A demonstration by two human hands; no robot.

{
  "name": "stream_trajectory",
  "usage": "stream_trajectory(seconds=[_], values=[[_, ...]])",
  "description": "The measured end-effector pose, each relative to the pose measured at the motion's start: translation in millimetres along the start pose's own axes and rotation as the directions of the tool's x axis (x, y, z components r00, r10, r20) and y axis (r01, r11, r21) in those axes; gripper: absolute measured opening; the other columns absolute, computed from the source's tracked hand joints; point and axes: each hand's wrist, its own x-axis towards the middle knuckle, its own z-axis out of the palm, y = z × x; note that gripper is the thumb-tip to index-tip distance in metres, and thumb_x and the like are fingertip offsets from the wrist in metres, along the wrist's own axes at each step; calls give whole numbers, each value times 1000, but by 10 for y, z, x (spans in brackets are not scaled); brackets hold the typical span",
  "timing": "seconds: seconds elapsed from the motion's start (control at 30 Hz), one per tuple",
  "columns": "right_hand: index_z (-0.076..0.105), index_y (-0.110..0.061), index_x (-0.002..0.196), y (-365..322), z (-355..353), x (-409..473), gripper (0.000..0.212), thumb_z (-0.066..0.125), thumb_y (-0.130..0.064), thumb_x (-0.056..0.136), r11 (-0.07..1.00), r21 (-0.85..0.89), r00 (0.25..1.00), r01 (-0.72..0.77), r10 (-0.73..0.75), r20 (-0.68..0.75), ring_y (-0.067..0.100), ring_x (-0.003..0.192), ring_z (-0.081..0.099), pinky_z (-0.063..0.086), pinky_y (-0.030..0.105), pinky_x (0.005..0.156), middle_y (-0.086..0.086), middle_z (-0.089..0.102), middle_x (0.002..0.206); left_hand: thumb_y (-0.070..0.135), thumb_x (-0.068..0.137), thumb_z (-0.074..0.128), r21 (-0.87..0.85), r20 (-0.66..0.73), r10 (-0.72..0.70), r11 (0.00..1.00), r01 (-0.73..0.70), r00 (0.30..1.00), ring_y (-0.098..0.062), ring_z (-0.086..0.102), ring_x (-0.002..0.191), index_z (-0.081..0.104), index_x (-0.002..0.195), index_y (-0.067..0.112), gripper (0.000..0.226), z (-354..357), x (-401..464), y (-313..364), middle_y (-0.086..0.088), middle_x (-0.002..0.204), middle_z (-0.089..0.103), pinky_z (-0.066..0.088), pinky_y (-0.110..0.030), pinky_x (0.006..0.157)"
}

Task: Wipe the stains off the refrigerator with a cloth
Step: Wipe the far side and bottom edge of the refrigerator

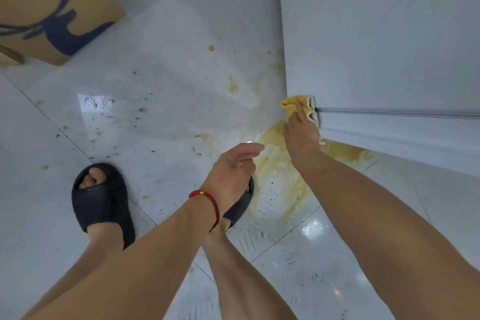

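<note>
Slippery white tile floor (161, 91) with yellow spill (280, 163) underfoot; could slip. Right hand (302, 135) clutching yellow cloth (292, 105) against white refrigerator (376, 47), left hand (233, 171) loose, holding nothing.

Glossy white tiled floor (161, 101), crossed by thin dark grout lines. A yellowish smeared puddle (280, 163) spreads over the tiles at the foot of the white refrigerator (376, 47), which stands on the floor at right. Smaller yellow drips (232, 84) and scattered dark specks (141, 109) lie farther out. Two feet in black slippers stand on the floor: one (101, 200) well clear of the puddle, the other (240, 205) at its edge. A brown cardboard box (52, 8) with a blue deer print rests at upper left.
</note>
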Motion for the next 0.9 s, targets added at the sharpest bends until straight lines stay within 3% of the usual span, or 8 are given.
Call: stream_trajectory(seconds=[0.07,0.13,0.3,0.37,0.47,0.6,0.73,0.9], values=[[57,-22,141,-2,-43,88,46,54,-33,96,999,37,1000,9,-9,5,29,144,39,-13,60,123,0,59,140,-9,95,47,1,-13,12,1000,-12,1000,-7,53,127,64,116,40,56,32,84,3,9,137,58,49,-6,82],[52,-19,146,44,-88,-68,52,56,-35,96,997,81,999,7,-4,-33,30,145,38,1,55,126,4,54,145,-15,92,46,78,-13,6,997,-5,1000,-8,53,127,59,126,48,73,52,78,18,11,141,52,47,-3,68],[48,-10,145,412,-65,-1173,55,60,-29,95,997,63,988,-42,51,-148,30,136,41,24,47,123,13,48,140,-17,87,34,247,25,26,969,-32,999,-7,50,129,47,137,57,90,57,-610,435,15,143,49,49,-19,87],[51,-11,140,761,-98,-1780,49,57,-15,91,993,105,981,-59,77,-177,28,132,43,28,44,121,12,49,136,-13,87,34,294,48,49,954,-60,998,-5,53,124,44,135,63,90,68,-1043,728,17,142,49,53,-22,80],[47,-4,138,1351,-122,-2797,60,51,1,78,978,186,971,-91,129,-202,31,128,44,30,45,117,16,48,133,-6,92,41,391,122,105,909,-145,987,1,55,117,40,136,65,83,170,-1763,1330,22,143,48,49,-8,69],[47,-3,140,2139,-211,-4288,42,54,-16,100,922,346,946,-172,253,-202,34,124,45,32,47,113,17,48,130,-4,93,45,471,268,205,825,-314,941,-6,43,135,37,142,55,77,347,-2916,2238,19,146,46,48,-9,80],[47,-4,139,2827,-271,-5615,39,51,-16,102,896,371,922,-245,333,-196,35,125,43,30,51,114,18,46,132,1,96,45,503,359,313,728,-465,879,-1,48,124,37,144,50,69,472,-3848,2960,14,146,46,45,-1,70],[58,-13,130,3461,-415,-6764,29,54,-16,101,821,440,854,-364,483,-195,35,124,47,32,51,109,11,52,131,2,94,49,503,464,375,634,-587,802,-11,47,129,42,139,48,64,624,-4620,3480,11,143,48,44,-12,81]])
